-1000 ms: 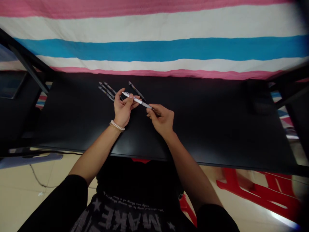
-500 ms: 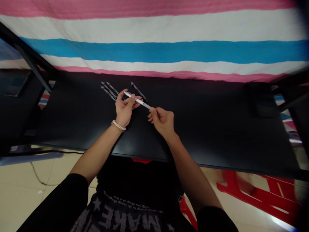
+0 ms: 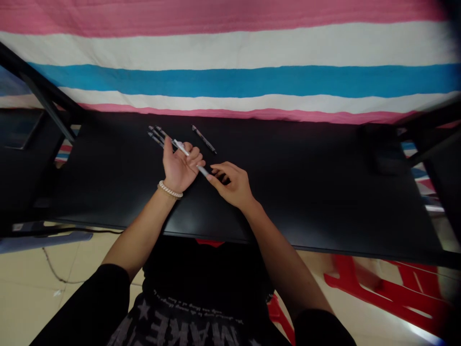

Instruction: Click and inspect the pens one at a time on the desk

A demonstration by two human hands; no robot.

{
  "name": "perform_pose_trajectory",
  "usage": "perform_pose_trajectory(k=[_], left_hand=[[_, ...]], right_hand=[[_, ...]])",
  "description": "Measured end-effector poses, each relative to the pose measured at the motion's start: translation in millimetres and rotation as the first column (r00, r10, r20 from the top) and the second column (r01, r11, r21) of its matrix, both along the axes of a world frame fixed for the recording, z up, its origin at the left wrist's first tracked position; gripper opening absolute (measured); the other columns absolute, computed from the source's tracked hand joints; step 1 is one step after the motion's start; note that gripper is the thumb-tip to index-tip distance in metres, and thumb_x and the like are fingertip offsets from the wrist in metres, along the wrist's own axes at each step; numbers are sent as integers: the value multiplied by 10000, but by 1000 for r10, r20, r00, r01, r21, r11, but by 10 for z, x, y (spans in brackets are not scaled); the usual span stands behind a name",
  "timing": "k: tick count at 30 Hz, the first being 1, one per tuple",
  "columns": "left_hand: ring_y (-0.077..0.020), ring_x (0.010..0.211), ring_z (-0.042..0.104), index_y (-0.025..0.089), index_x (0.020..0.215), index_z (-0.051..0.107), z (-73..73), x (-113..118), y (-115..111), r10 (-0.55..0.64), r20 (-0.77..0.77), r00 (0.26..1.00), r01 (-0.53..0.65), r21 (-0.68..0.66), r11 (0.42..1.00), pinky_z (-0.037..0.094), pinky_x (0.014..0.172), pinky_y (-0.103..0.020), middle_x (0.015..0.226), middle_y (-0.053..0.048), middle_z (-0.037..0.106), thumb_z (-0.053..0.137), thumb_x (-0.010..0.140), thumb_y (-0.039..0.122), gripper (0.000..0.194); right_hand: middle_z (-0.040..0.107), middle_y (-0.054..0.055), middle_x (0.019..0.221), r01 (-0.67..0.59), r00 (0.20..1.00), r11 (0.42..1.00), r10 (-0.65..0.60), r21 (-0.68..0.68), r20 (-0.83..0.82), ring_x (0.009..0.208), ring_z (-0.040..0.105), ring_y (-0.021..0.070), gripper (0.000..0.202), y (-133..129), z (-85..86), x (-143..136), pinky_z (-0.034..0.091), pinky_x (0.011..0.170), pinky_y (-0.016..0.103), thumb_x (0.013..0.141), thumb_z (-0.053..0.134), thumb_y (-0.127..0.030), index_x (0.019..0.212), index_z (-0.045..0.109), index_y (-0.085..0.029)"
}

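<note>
A white and grey pen (image 3: 183,147) lies slantwise across my left hand (image 3: 183,166), which is turned palm up. The curled fingers of that hand wrap over the pen's middle and hide part of it. At the pen's lower grey end is my right hand (image 3: 232,185), its thumb tip at or touching that end. The right fingers stand apart from the thumb, with a gap between them. Behind the left hand, several dark pens (image 3: 155,137) lie side by side, partly covered by it. One more dark pen (image 3: 203,139) rests alone farther back.
Everything lies on a black table (image 3: 306,192). A striped cloth (image 3: 230,81) hangs along its far edge. Dark metal bars (image 3: 46,105) rise at the left. Red plastic stools (image 3: 382,293) stand below at the right, and a cable (image 3: 72,229) runs under the left front edge.
My left hand has rolled palm up, its fingers curling over the white pen. My right hand has moved slightly left and down, its fingers spreading from their pinch on the pen's end.
</note>
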State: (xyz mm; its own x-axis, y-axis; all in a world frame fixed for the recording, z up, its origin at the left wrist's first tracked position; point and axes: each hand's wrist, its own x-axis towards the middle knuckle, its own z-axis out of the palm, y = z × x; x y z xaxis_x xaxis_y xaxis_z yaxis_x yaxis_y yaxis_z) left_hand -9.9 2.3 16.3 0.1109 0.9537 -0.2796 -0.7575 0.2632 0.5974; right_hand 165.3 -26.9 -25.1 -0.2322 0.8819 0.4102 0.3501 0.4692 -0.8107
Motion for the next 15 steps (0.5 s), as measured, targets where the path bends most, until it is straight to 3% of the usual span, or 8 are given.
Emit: perform_pose_trajectory(k=[4, 9, 13, 15], left_hand=[[-74, 351, 244, 212, 552, 301, 83, -205, -2, 97, 54, 994, -95, -35, 995, 257, 360, -215, 443, 56, 248, 215, 994, 673, 645], [-87, 372, 190, 211, 544, 231, 164, -436, -26, 215, 16, 976, -216, 56, 975, 230, 378, -233, 441, 45, 211, 214, 1003, 587, 594], [-92, 374, 193, 215, 542, 293, 194, -657, -7, 299, -100, 949, -291, 87, 953, 221, 385, -235, 452, 47, 204, 195, 979, 625, 607], [-98, 384, 281, 225, 606, 420, 133, -758, 50, 379, -202, 903, -373, 68, 925, 262, 396, -239, 486, 39, 308, 256, 943, 701, 606]], right_hand=[[657, 46, 902, 33, 999, 999, -34, 19, 14, 719, 629, 145, 237, 1, 27, 0, 546, 643, 288, 934, 642, -411, 1042, 673, -202], [640, 41, 886, 98, 993, 995, -99, 10, 66, 726, 624, 155, 227, 33, -3, 25, 546, 642, 298, 971, 575, -421, 1024, 655, -215], [603, 131, 1257, 165, 952, 982, -183, 93, 247, 1112, 616, 267, 345, 71, -54, 21, 562, 919, 437, 967, 570, -429, 1247, 620, -235], [509, 149, 1441, 159, 901, 981, -191, 113, 389, 1286, 531, 327, 432, 94, -73, -1, 498, 1037, 518, 966, 575, -430, 1361, 571, -255]])
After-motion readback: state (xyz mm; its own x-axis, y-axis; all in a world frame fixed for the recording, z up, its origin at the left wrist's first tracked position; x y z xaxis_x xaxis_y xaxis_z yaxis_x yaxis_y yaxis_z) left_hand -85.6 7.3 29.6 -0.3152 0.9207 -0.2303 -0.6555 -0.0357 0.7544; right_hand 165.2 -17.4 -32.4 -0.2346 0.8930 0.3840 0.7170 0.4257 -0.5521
